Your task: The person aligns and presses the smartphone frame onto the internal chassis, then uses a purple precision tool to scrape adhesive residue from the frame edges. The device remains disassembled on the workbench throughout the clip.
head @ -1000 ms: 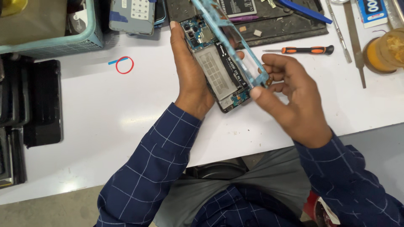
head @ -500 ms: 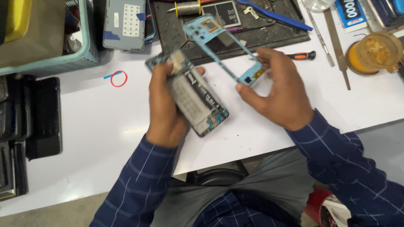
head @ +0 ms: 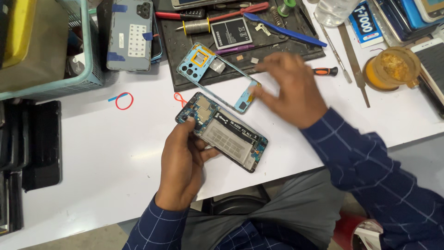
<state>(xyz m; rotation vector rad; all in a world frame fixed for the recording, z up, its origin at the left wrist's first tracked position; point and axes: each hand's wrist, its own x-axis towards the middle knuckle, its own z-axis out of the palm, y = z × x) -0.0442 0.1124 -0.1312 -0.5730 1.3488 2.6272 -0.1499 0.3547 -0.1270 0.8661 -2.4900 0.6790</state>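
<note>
The opened phone (head: 222, 133) sits at the middle of the frame, on the table (head: 92, 153), with the left hand (head: 182, 162) below and left of it. Just above it lies the phone frame (head: 217, 76), half on the work mat (head: 259, 51), which spans the upper middle. The right hand (head: 291, 90) is right of the frame's lower end. A screwdriver (head: 326, 71) lies just right of that hand. A basket (head: 51, 51) fills the upper left; a jar (head: 391, 68) stands at the upper right.
</note>
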